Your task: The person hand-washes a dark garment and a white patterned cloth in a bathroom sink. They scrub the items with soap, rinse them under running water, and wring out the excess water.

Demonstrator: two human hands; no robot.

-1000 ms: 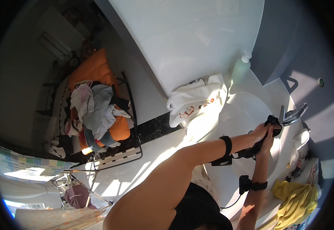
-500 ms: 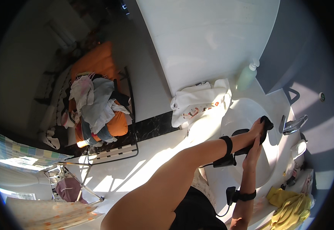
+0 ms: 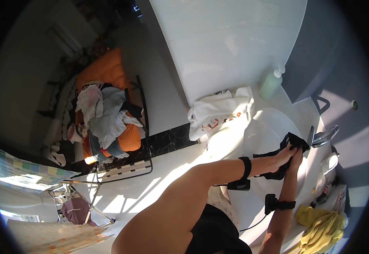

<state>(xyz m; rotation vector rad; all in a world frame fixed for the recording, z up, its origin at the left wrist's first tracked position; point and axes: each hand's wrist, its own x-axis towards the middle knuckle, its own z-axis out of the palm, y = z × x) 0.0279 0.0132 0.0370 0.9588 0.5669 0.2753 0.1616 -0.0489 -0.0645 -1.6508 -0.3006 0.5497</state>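
A crumpled black cloth garment (image 3: 295, 139) hangs over the white oval sink (image 3: 270, 126). My left hand (image 3: 283, 157) closes on it from the left, and my right hand (image 3: 294, 161) grips it close alongside. The fingers of both hands meet near the garment's upper end, and its loose folds spread below and behind my left wrist. What kind of garment it is cannot be told. Just to the right of my hands stands the chrome faucet (image 3: 326, 136); I cannot see any water running.
A white printed shirt (image 3: 222, 112) and a pale green pump bottle (image 3: 271, 84) sit on the counter beyond the sink. Yellow cloth (image 3: 319, 228) lies at the lower right. At left, an orange folding chair (image 3: 108, 63) bears a heap of clothes near a drying rack (image 3: 92, 203).
Both hands have come together around the black garment and shifted slightly nearer the faucet. More of the cloth now shows. My right forearm has moved to the right.
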